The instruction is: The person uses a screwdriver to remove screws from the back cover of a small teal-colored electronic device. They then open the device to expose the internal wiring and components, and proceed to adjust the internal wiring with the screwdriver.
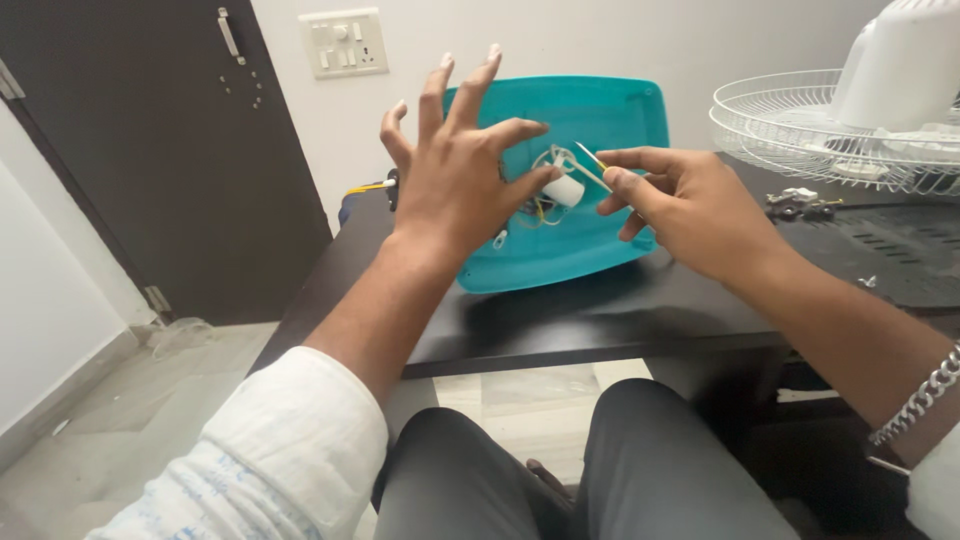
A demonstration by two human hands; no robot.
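A teal plastic tray (600, 110) leans up on a black table (620, 310), with a small white part (566, 190) and several thin wires in it. My left hand (455, 170) is raised in front of the tray, fingers spread wide, the thumb reaching toward the white part. My right hand (675, 205) pinches a thin yellow-handled tool (593, 168) between thumb and forefinger. The tool's tip points at the wire loop beside the white part.
A white fan grille (800, 130) with a white dome cover (905, 60) lies at the table's right rear. Small metal parts (800, 205) lie near it. A dark door (150, 150) and a wall switch plate (343, 42) stand behind. My legs are under the table edge.
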